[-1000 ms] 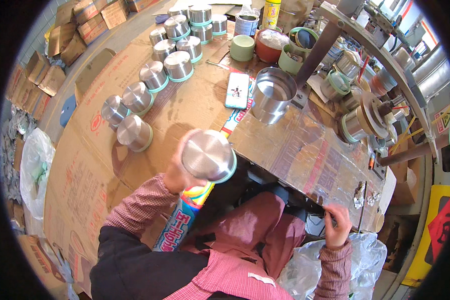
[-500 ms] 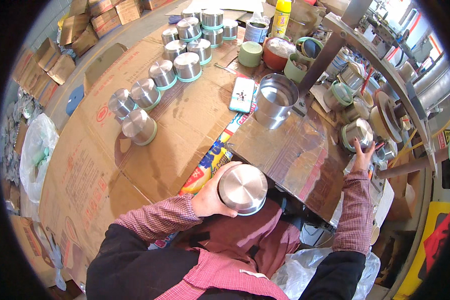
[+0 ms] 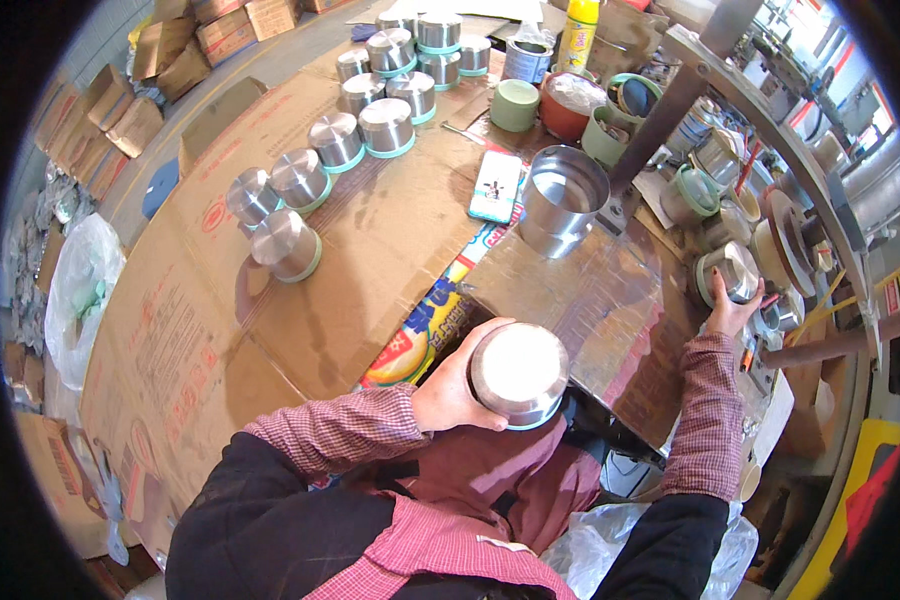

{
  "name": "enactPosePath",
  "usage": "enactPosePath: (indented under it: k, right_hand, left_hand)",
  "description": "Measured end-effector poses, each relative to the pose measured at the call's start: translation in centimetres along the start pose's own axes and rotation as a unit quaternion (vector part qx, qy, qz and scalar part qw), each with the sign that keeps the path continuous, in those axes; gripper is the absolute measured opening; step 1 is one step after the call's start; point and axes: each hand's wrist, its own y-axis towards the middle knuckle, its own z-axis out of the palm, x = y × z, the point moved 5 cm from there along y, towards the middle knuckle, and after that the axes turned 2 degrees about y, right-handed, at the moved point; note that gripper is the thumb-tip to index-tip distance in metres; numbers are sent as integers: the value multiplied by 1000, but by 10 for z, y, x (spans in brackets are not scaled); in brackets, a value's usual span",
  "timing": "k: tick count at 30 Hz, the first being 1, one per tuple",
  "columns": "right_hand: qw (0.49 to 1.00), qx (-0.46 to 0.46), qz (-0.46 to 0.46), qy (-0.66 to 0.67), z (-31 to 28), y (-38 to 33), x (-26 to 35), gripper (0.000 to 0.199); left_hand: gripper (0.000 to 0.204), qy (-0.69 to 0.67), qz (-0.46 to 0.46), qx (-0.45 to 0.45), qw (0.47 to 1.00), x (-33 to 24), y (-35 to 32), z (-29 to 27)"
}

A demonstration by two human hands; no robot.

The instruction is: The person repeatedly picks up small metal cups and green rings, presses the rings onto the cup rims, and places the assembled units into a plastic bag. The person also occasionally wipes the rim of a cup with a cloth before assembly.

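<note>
Fingers of the left hand point(image 3: 452, 393) clasp one cup point(image 3: 518, 375), shiny face up over the lap point(image 3: 480, 465); well rightward, another cup point(image 3: 734, 268) lies axis toward the wheel point(image 3: 790, 235), right hand point(image 3: 732, 314) nearer, touching it, grip unclear.

A metalware workshop
Steel containers point(image 3: 386, 127) crowd the cardboard-covered worktop point(image 3: 370, 240); a machine point(image 3: 787, 237) stands at its right, cartons point(image 3: 135, 127) to its left.

Your cardboard-topped table point(image 3: 170, 330) has teal-rimmed steel cups point(image 3: 386, 127) to far L, phone point(image 3: 497, 187) nr ctr, open steel cylinder point(image 3: 557, 240) just R of it.
</note>
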Motion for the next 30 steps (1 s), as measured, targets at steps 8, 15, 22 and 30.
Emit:
enactPosePath:
  k: [8,15,22,30]
  right_hand:
    - [997,-52,6,52,-24,-26,27,105]
    - [978,-67,102,170,-94,-134,92,84]
    - [970,-71,126,195,-125,-198,128,98]
    - [959,-76,205,183,-117,-208,124,96]
  left_hand:
    - [120,53,108,-27,992,-4,99,39]
    - [116,142,195,-113,964,25,253,118]
    - [114,226,207,-39,951,58,334,205]
    - [113,341,169,-34,924,70,332,198]
